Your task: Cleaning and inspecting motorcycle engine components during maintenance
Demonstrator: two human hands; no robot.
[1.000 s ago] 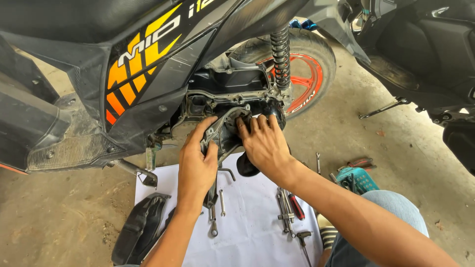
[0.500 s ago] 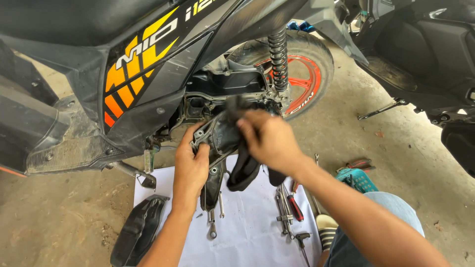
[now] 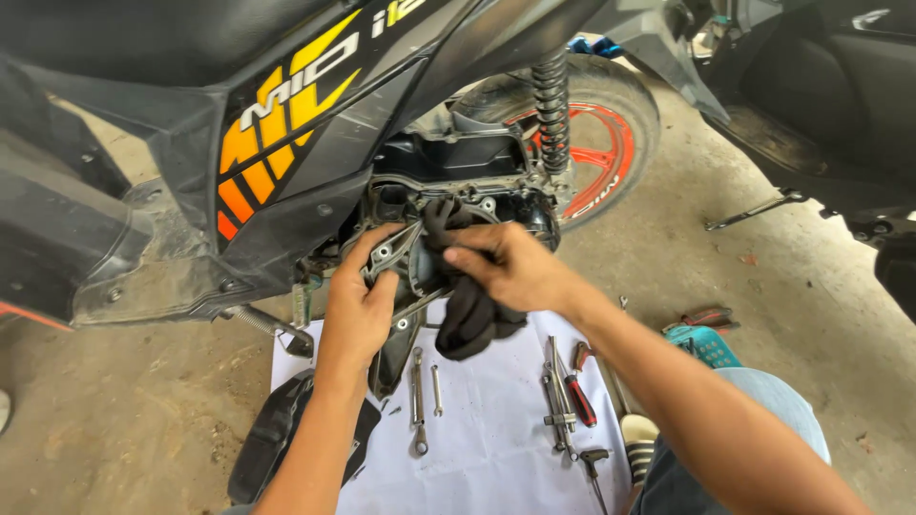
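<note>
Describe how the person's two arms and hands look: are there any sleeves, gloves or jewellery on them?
Both forearms are bare as far as the view shows; no sleeve reaches into the picture. The left hand and the right hand wear no gloves. No ring, watch or bracelet shows on either wrist or on the fingers that are visible. Whether the skin carries grease or dirt, I cannot tell.

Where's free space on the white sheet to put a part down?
Sheet: bare patch between the spanner and the screwdrivers, below the rag. Also bare concrete left of the black cover. Crowded under both hands at the engine case and at the sheet's right edge.
</note>
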